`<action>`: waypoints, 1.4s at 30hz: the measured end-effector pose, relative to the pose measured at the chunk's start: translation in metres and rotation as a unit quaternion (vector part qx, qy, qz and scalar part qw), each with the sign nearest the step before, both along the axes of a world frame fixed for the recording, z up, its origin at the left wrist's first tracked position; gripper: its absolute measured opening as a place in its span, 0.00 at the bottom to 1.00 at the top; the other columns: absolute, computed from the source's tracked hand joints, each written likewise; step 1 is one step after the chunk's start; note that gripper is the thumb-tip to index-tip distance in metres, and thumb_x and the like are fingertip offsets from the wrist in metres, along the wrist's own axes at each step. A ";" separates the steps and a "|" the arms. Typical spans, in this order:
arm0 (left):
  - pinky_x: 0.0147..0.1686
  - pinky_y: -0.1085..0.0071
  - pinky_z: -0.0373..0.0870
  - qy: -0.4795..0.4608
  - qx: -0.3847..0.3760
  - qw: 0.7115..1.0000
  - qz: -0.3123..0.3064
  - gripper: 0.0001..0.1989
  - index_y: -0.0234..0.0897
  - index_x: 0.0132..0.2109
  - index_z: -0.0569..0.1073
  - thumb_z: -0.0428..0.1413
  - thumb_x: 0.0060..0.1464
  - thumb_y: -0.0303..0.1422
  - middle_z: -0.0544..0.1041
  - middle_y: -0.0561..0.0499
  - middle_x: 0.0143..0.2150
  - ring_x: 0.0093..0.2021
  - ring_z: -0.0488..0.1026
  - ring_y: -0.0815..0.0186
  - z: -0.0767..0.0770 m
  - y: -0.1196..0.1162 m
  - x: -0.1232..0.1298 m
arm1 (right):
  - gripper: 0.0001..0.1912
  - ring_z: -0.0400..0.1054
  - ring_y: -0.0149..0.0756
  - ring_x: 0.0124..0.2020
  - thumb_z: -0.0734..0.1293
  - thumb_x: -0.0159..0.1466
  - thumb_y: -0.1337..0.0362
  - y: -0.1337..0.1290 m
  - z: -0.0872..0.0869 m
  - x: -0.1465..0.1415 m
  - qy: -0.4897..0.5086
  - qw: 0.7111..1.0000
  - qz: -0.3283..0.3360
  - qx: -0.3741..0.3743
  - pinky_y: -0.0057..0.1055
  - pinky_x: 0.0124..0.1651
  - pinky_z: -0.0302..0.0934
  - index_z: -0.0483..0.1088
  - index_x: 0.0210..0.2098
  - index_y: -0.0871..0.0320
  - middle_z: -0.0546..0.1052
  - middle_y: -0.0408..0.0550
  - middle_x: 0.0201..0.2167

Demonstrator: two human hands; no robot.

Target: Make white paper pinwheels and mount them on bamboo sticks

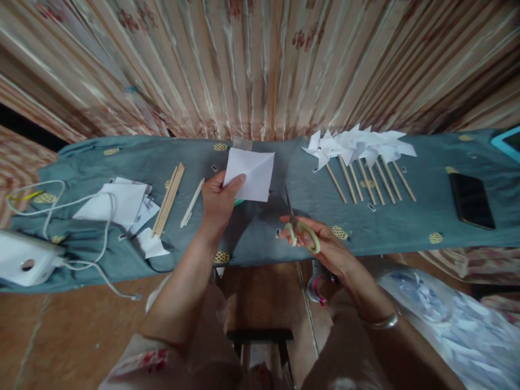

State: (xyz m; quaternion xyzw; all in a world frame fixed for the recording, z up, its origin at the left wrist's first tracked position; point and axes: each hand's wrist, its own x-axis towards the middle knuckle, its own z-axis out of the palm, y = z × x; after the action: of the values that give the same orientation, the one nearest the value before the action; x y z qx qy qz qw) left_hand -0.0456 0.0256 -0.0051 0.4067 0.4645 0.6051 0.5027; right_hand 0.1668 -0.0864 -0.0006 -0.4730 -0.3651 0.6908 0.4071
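Observation:
My left hand [219, 197] grips a square sheet of white paper [254, 170] by its lower left part, thumb on top. Faint crease lines run across the sheet. In my right hand [325, 238] is a pair of scissors [309, 236] with pale green handles, the fingers around the loops. The dark blades point up and away, to the right of the paper and apart from it. How far the blades are spread I cannot tell. Part of a green thing [239, 202] shows beneath the paper, mostly hidden.
Several white paper pinwheels [357, 146] on wooden sticks lie at the back right, with a black phone [472, 200] beyond. Leftward are white pens [192, 203], wooden sticks [168, 200], paper pieces [122, 200] and a white device [28, 257] with a cable. A filled plastic bag [459, 319] sits below right.

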 end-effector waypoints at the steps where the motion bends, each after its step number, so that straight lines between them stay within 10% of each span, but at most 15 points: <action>1: 0.25 0.74 0.67 0.003 0.002 1.000 0.000 0.12 0.36 0.33 0.82 0.69 0.41 0.37 0.78 0.54 0.26 0.23 0.69 0.70 -0.001 0.000 0.001 | 0.30 0.73 0.31 0.32 0.78 0.53 0.46 0.000 0.000 -0.002 0.000 1.000 0.013 0.011 0.29 0.40 0.68 0.78 0.49 0.57 0.83 0.47 0.34; 42: 0.28 0.73 0.68 0.042 -0.003 0.999 -0.034 0.07 0.37 0.32 0.81 0.67 0.45 0.35 0.78 0.54 0.26 0.26 0.70 0.68 -0.010 -0.010 0.011 | 0.26 0.67 0.31 0.29 0.76 0.56 0.45 0.001 -0.003 -0.011 -0.078 0.994 0.067 0.049 0.34 0.38 0.68 0.79 0.46 0.57 0.75 0.43 0.27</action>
State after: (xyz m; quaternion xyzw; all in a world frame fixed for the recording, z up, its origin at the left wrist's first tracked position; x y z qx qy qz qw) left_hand -0.0347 0.0155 -0.0153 0.4458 0.4732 0.5684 0.5043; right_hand 0.1556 -0.0859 -0.0035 -0.4794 -0.4598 0.6592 0.3526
